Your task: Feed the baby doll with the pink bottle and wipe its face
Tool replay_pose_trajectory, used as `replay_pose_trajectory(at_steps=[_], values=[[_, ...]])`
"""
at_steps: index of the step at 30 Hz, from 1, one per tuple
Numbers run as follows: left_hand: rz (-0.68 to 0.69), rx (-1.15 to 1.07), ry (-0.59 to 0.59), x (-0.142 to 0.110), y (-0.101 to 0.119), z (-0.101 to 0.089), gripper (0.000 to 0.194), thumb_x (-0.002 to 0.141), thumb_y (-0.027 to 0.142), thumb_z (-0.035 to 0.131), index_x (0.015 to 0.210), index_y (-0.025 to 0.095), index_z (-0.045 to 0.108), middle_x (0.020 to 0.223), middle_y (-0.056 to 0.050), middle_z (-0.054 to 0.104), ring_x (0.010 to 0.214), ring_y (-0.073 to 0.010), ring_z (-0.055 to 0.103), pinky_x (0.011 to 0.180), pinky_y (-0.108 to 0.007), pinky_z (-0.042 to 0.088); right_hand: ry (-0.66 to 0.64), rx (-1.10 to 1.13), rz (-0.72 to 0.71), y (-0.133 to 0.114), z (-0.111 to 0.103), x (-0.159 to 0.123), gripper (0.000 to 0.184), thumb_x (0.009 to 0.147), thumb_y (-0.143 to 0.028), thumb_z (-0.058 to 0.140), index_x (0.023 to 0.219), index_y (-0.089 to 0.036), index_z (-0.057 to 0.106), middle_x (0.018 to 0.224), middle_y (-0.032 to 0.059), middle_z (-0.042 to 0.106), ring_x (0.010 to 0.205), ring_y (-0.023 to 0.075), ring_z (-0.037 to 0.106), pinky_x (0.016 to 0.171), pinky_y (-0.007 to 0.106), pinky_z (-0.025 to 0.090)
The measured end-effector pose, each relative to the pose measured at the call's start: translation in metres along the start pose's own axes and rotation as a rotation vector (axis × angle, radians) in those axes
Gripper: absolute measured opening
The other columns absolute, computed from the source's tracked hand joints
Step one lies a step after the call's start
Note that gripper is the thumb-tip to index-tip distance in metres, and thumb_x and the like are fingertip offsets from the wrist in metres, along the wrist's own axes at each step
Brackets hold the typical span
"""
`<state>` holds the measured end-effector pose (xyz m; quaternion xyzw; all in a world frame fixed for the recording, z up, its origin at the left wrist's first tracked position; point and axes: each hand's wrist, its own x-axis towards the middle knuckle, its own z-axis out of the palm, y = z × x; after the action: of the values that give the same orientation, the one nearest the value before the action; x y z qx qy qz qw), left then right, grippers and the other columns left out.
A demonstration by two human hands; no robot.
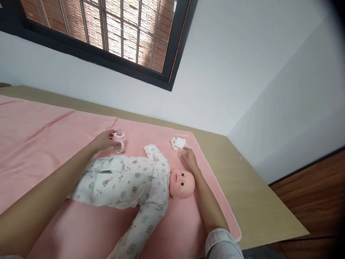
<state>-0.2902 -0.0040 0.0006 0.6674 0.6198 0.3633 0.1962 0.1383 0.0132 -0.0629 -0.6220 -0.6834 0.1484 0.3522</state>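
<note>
A baby doll in a white printed sleepsuit lies on its back, its head toward the right. Beyond its waist, my left hand is closed around a small pink-and-clear baby bottle, which stands upright with the teat on top. My right hand, past the doll's head, has its fingers closed on a clear rounded bottle cap. Just beyond those fingers lie a white card and a small crumpled white wrapper.
A pink blanket covers most of the light wooden tabletop, which shows along the back and right. Behind it rise a white wall and a dark-framed barred window. Brown wood panelling stands at the far right.
</note>
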Motion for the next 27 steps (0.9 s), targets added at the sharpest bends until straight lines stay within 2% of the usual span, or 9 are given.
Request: replay_pose_trajectory(at_steps=[4,8,10,13,16,20,23,27], values=[[-0.011,-0.031,0.033,-0.004,0.025,-0.004,0.064,0.074,0.042,0.062,0.125,0.004,0.051,0.117,-0.015,0.063,0.103,-0.0294,0.060,0.087,-0.041,0.050,0.028,0.257,-0.038,-0.023,-0.013,0.003,0.049,0.071,-0.028,0.065,0.119,-0.020,0.057,0.127,0.0090,0.057,0.103,0.0190,0.060,0.087,0.034,0.053],[0.075,-0.116,0.055,-0.020,0.065,0.001,0.061,0.074,0.039,0.065,0.129,0.018,0.050,0.127,-0.007,0.060,0.112,-0.0247,0.060,0.092,-0.034,0.049,0.038,0.450,-0.173,-0.075,-0.037,-0.006,0.048,0.074,-0.034,0.069,0.119,-0.022,0.058,0.127,0.0085,0.059,0.103,0.0179,0.062,0.088,0.034,0.053],[0.135,-0.137,0.053,-0.033,0.087,0.006,0.059,0.072,0.037,0.066,0.128,0.023,0.052,0.129,-0.004,0.059,0.115,-0.0236,0.058,0.096,-0.033,0.047,0.044,0.529,-0.273,-0.107,-0.052,-0.018,0.047,0.076,-0.036,0.070,0.120,-0.023,0.058,0.128,0.0082,0.058,0.105,0.0174,0.062,0.090,0.033,0.053],[0.271,-0.118,0.045,-0.058,0.115,0.014,0.056,0.072,0.031,0.064,0.127,0.025,0.055,0.130,-0.004,0.058,0.119,-0.0258,0.055,0.099,-0.036,0.045,0.079,0.599,-0.416,-0.153,-0.070,-0.043,0.046,0.080,-0.036,0.069,0.124,-0.027,0.058,0.131,0.0067,0.055,0.113,0.0182,0.059,0.096,0.035,0.052],[0.343,-0.102,0.010,-0.080,0.134,0.021,0.058,0.073,0.028,0.061,0.130,0.025,0.053,0.131,-0.003,0.057,0.120,-0.0247,0.054,0.099,-0.035,0.045,0.151,0.553,-0.523,-0.186,-0.078,-0.069,0.045,0.083,-0.034,0.067,0.126,-0.031,0.057,0.132,0.0049,0.055,0.124,0.0195,0.053,0.103,0.037,0.048],[0.403,-0.079,-0.038,-0.097,0.143,0.032,0.058,0.075,0.026,0.058,0.132,0.022,0.052,0.127,-0.004,0.060,0.115,-0.0236,0.057,0.097,-0.035,0.046,0.186,0.452,-0.584,-0.202,-0.073,-0.088,0.045,0.085,-0.029,0.065,0.129,-0.032,0.055,0.132,0.0038,0.056,0.127,0.0195,0.050,0.107,0.039,0.046],[0.424,-0.064,-0.059,-0.102,0.142,0.038,0.058,0.077,0.028,0.059,0.134,0.022,0.050,0.127,-0.005,0.060,0.115,-0.0243,0.057,0.100,-0.038,0.045,0.126,0.390,-0.585,-0.201,-0.063,-0.092,0.045,0.086,-0.028,0.065,0.130,-0.031,0.054,0.130,0.0035,0.058,0.125,0.0186,0.052,0.107,0.038,0.045],[0.386,-0.072,-0.016,-0.106,0.139,0.041,0.064,0.078,0.034,0.063,0.137,0.022,0.043,0.129,-0.005,0.059,0.117,-0.0254,0.056,0.099,-0.040,0.046,0.032,0.380,-0.543,-0.198,-0.050,-0.094,0.045,0.088,-0.028,0.062,0.131,-0.031,0.052,0.133,0.0043,0.055,0.128,0.0189,0.048,0.107,0.038,0.045]])
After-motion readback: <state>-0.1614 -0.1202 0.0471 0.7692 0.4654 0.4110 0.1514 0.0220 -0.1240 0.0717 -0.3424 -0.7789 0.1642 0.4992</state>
